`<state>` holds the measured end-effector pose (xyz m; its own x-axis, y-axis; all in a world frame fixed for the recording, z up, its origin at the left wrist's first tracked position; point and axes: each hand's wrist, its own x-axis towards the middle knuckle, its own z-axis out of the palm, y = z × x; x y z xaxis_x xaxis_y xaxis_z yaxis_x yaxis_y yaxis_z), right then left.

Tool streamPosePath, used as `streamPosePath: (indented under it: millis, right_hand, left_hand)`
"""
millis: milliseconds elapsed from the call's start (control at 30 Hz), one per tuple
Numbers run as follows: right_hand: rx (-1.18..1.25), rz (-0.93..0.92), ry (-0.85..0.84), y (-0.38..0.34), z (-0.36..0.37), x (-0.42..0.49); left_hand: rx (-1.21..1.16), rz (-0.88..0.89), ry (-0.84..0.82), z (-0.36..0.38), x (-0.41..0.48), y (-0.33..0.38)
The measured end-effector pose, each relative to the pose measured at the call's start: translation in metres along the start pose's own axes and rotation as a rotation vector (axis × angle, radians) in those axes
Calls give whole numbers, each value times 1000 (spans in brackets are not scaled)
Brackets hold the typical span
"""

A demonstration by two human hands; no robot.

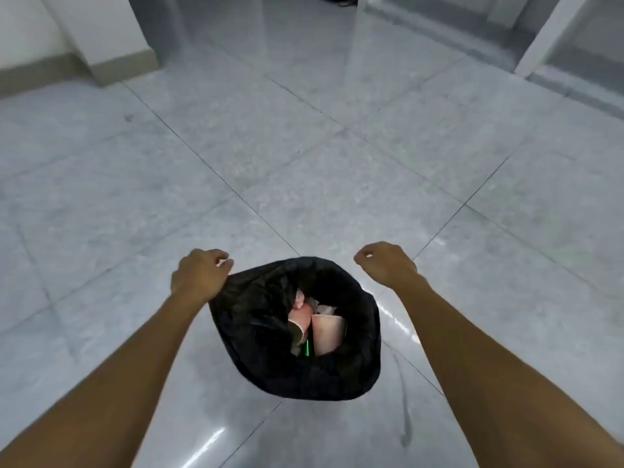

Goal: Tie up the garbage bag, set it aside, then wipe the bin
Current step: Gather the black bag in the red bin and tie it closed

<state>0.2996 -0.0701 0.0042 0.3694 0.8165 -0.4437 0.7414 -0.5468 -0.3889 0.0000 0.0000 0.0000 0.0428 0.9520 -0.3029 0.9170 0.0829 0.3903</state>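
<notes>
- At the far left I see a pale wall with a beige skirting strip along its foot, well away from my hands.
- The grey tiled floor fills nearly the whole view; it is glossy, with thin dark joints between the tiles.
- My left hand is curled closed at the left edge of the garbage bag, pinching the black rim between fingers and thumb.
- The garbage bag sits near me, low in the middle of the view and between my two forearms, with its mouth gaping wide and untied.
- Inside the mouth I can make out trash: pinkish paper cups, some crumpled white paper and a thin green line. I cannot tell what the green thing is.
- My right hand is closed into a loose fist just beyond the bag's far right edge. It looks clear of the plastic, though I cannot tell for certain whether it has hold of anything.
</notes>
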Motion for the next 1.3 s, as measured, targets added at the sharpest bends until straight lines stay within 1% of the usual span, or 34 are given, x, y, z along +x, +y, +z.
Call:
streamPosePath:
  millis: [33,100,167,233,300,400,467,567,633,733,800,900,1000,1067,1133,1200,1233,1267,1300]
  right_hand:
    - [-1,-8,2,10,16,14]
    - [8,-27,12,28,37,44]
    - [125,-6,9,51,50,69]
    - [291,65,-57,79,66,82]
    - [364,164,-169,98,75,83]
    - [394,183,-294,117,103,84]
    - [445,178,-379,118,108,77]
    - [496,150,-437,113,104,64]
    - [530,123,-426,107,96,58]
    - [559,80,-275,100,80,52]
    - [599,48,-134,94,69,49]
    - [604,-88,114,81,59,39]
    - [525,-201,353,66,53,30]
    - [430,-170,468,55,50,25]
    - [382,-90,588,44,49,21]
    - [473,-29,703,40,48,19]
    - [559,-14,740,39,47,18]
    - [658,-18,749,41,47,18]
    - [761,-57,731,44,46,17]
  left_hand:
    - [-31,5,-52,18,12,-10]
    - [-94,-39,-197,39,38,-29]
    - [-223,-149,-330,51,61,-46]
    - [-267,-193,-407,66,77,-58]
    - [-308,-236,-424,74,84,-61]
    - [-357,-254,-308,94,79,-75]
    - [-455,-217,-229,97,71,-78]
    - [-616,-15,-85,92,54,-75]
    - [-632,91,74,85,44,-68]
    - [-544,161,307,64,40,-59]
    - [-507,177,383,50,36,-53]
    - [-509,219,463,40,23,-42]
    - [-545,238,571,42,14,-28]
    - [-554,235,624,45,10,-14]
    - [-600,203,700,44,6,-1]
    - [-719,141,794,39,4,6]
    - [-799,123,794,35,4,5]
    - [-888,152,749,32,4,3]
    - [-960,229,669,30,5,-2]
